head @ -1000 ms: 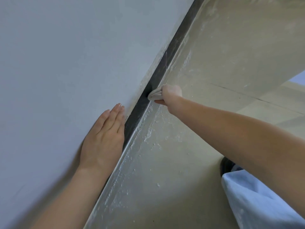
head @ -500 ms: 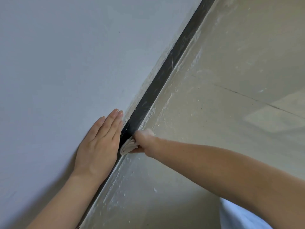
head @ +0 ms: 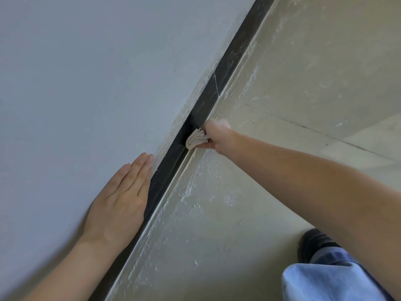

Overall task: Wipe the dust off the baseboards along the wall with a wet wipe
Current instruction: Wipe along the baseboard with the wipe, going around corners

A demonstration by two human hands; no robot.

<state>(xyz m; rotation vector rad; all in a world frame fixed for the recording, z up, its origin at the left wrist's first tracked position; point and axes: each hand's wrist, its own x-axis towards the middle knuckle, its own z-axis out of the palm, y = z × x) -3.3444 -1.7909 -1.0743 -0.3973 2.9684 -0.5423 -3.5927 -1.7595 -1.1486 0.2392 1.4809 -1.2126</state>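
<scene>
A black baseboard [head: 219, 83] runs diagonally from lower left to upper right between the pale wall and the floor. My right hand [head: 217, 135] is closed around a folded white wet wipe [head: 195, 139], which is pressed against the baseboard near the middle of the view. My left hand [head: 121, 198] lies flat on the wall [head: 97, 72] with fingers together, its fingertips just above the baseboard, below and left of the wipe. White dust streaks mark the baseboard farther up, past a thin joint line [head: 216, 84].
The beige floor [head: 293, 72] beside the baseboard carries white dust and paint flecks, and a dark tile seam [head: 314, 130] crosses it. My blue trouser leg [head: 325, 281] and a dark shoe [head: 312, 242] are at the lower right.
My right hand slid the wipe down the baseboard close to my left hand, then back up and away along it. My left hand stayed flat on the wall.
</scene>
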